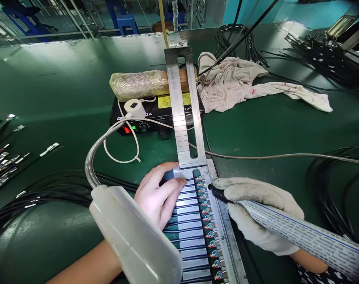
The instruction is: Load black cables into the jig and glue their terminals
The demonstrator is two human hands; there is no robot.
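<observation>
Black cables lie side by side in a row across a metal fixture, their coloured, metal-ended tips along its right side. Beneath everything spreads a green table. The long metal fixture runs away from the viewer towards a black control box with a plastic-wrapped roll on top. At the lower left, a white gooseneck lamp hides part of the left forearm. A large printed tube slants in from the right, clasped by the fingers of the white-gloved right hand. The bare left hand rests over the row's far end, fingers bent and slightly apart; whether they pinch a cable, I cannot tell. Smallest, the tube's black nozzle points at the tips near that end.
</observation>
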